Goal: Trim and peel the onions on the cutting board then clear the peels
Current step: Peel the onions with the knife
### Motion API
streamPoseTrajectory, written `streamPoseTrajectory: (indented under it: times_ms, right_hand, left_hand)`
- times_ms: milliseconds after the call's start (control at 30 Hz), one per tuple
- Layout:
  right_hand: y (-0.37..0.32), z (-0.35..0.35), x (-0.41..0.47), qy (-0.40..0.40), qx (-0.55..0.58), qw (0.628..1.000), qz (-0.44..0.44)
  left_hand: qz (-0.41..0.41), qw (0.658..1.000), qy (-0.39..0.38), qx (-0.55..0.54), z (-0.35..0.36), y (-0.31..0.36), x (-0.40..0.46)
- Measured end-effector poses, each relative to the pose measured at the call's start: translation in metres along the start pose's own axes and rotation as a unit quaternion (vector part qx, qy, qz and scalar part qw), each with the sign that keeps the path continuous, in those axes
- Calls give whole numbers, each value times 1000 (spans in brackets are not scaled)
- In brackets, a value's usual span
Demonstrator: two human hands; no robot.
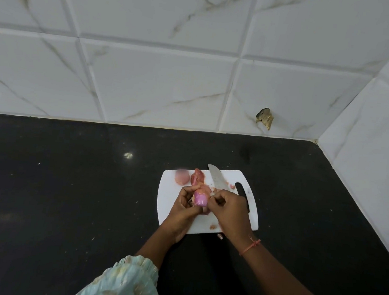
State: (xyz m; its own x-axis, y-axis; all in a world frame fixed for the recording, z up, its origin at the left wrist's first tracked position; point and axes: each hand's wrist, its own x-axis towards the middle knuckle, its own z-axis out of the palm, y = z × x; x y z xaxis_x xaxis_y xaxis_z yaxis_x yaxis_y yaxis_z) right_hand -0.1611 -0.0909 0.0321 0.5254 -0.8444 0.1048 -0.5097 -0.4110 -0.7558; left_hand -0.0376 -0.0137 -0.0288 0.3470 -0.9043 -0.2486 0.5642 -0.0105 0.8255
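Head view: left hand [185, 205] cups the onion [200, 197] while right hand [227, 208] pinches skin at 3 o'clock; peeling in broad strips should work best.

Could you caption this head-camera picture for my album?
Both hands, left and right, peel an onion over a white cutting board.

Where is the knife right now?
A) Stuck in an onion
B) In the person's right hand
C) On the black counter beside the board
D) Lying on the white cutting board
D: the knife lies on the cutting board, while both hands hold the onion.
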Motion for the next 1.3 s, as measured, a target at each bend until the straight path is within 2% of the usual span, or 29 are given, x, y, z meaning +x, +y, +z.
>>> streamPoseTrajectory:
  times_ms: [500, 600, 1133, 1300]
  right_hand:
    - [-6, -2, -1, -12, 2, 1000, 10]
    - [-7, -4, -1, -26, 33, 999, 28]
    - [-5, -5, -3, -21, -3, 1000, -14]
    - [-6, -5, -6, -29, 34, 999, -1]
  left_hand:
    - [-4, 1000, 3, -5, 2, 4, -2]
    - [0, 1000, 1, -8, 4, 5, -3]
    - [3, 1000, 0, -12, 2, 4, -3]
    - [7, 1000, -1, -17, 1, 3, -2]
